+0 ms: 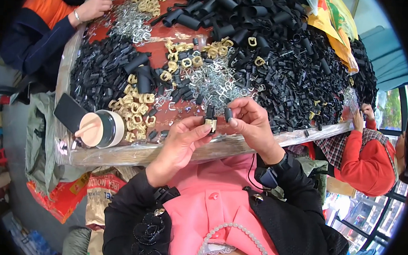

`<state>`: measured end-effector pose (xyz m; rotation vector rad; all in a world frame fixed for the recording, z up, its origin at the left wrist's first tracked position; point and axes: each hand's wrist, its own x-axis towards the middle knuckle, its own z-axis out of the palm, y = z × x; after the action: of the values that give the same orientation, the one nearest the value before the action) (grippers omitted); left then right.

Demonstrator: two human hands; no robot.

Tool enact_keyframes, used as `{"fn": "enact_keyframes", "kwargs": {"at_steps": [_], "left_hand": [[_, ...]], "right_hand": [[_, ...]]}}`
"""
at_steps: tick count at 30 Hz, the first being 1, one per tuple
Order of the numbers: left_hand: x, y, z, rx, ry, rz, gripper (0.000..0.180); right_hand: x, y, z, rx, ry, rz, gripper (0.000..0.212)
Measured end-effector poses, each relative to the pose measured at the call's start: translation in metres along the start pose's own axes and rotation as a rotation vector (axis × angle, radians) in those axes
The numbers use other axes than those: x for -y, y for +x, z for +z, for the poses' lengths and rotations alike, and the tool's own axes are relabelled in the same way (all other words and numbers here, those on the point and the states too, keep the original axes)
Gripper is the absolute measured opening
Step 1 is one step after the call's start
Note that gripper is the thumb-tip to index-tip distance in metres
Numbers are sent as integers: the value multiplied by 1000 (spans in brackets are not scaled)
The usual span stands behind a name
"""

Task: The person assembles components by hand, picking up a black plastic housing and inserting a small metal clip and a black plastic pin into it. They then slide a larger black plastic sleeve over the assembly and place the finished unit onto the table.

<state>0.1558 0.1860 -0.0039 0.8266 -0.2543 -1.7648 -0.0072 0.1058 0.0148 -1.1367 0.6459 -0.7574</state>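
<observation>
Gold and black, one small block (211, 121) sits between the thumb and fingers of the left hand (179, 141), which pinches it well to the right of the lidded jar (111, 129). Farther right of that jar, the right hand (254, 124) pinches one capsule-like piece (228, 114) by its fingertips, just beside the block. The block shows black on top and gold lower down; the capsule-like piece looks smooth, rounded and dark grey. One flat black rectangle (71, 114) lies just left of the jar. Gold clips (138, 110) heap to its right, overlapping too much to count.
</observation>
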Motion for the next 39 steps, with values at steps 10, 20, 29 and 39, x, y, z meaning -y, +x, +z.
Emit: {"fn": "enact_keyframes", "kwargs": {"at_steps": [10,20,29,39], "left_hand": [[-1,-3,2,22,-54,-11,21],[6,-2,-5,35,7,-63,20],[-1,7,-7,70,199,36,26],[-4,10,-9,79,197,59,30]], "right_hand": [[0,-3,14,137,-730,-359,27],[-5,2,8,182,-957,-583,30],[12,21,-9,137,-1121,-725,24],[20,134,-136,-438,-1696,-276,32]]}}
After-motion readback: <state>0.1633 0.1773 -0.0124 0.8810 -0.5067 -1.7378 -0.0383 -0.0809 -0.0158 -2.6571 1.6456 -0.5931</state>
